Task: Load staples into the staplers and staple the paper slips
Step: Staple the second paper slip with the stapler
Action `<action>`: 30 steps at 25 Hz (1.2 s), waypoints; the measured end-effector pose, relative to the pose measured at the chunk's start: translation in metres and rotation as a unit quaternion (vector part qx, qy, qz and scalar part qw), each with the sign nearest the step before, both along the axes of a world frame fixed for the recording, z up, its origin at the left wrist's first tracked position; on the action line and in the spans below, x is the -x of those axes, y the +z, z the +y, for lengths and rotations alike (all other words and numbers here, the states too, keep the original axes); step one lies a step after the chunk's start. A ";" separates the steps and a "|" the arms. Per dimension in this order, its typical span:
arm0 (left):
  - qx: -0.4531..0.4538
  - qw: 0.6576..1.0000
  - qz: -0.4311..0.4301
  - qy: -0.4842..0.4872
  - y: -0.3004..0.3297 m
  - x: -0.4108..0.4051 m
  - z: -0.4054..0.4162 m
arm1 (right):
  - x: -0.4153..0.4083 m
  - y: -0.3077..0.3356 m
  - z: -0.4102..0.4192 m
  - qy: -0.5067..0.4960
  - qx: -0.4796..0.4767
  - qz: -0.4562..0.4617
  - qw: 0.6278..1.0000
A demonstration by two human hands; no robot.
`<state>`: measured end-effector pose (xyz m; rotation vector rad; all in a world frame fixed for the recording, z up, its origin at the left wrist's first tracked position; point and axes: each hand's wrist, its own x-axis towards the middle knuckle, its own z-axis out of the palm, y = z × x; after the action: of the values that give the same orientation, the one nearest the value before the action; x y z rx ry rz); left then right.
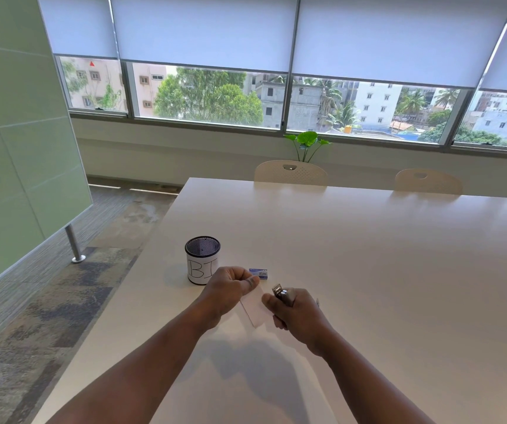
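Observation:
My left hand [229, 289] pinches the upper edge of a white paper slip [256, 307], holding it above the white table [368, 255]. My right hand [296, 313] is closed around a small metal stapler [282, 293], whose head pokes out above my fingers just right of the slip. The stapler's mouth is close to the slip's right edge; I cannot tell whether it touches. A small blue staple box [259, 273] lies on the table just behind my hands.
A black mesh cup [202, 260] with a white label marked "BI" stands left of the staple box. Two white chairs [290, 172] are tucked at the table's far edge. The table's left edge drops to carpet.

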<state>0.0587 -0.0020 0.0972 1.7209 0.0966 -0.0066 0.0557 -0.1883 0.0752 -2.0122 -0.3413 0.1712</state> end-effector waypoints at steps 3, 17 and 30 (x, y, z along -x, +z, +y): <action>-0.005 1.000 0.000 0.003 -0.001 -0.001 0.002 | 0.002 0.004 0.001 0.004 -0.008 -0.005 1.000; -0.034 0.998 0.024 -0.049 -0.003 0.000 0.012 | -0.003 0.000 -0.004 -0.057 0.037 -0.038 0.997; 0.227 0.969 0.050 0.083 -0.010 0.004 0.013 | 0.014 -0.001 0.009 -0.045 -0.231 0.157 0.959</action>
<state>0.0544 0.0108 0.0869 1.2497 0.2924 0.0080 0.0419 -0.1789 0.0742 -1.5048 -0.0743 0.3182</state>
